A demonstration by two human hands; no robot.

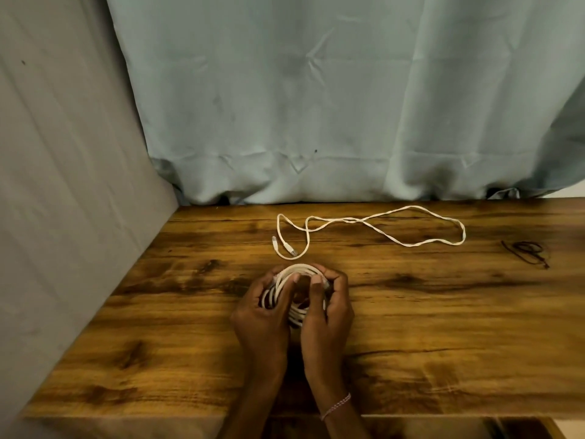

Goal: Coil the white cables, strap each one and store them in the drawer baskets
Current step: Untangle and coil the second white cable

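A coiled white cable [299,270] sits between both hands over the middle of the wooden table [443,327]. My left hand [261,315] grips the coil's left side, thumb across the loops. My right hand [329,308] grips the right side, fingers curled over the top and thumb pressing a connector end. A second white cable [380,228] lies loose and uncoiled at the back of the table, its two plugs [283,245] close together near the coil. Dark thin straps [527,251] lie at the back right.
A pale blue curtain [316,106] hangs behind the table and a grey cloth [63,185] covers the left side. The table's front edge [158,416] runs just below my wrists. No drawer or basket is in view.
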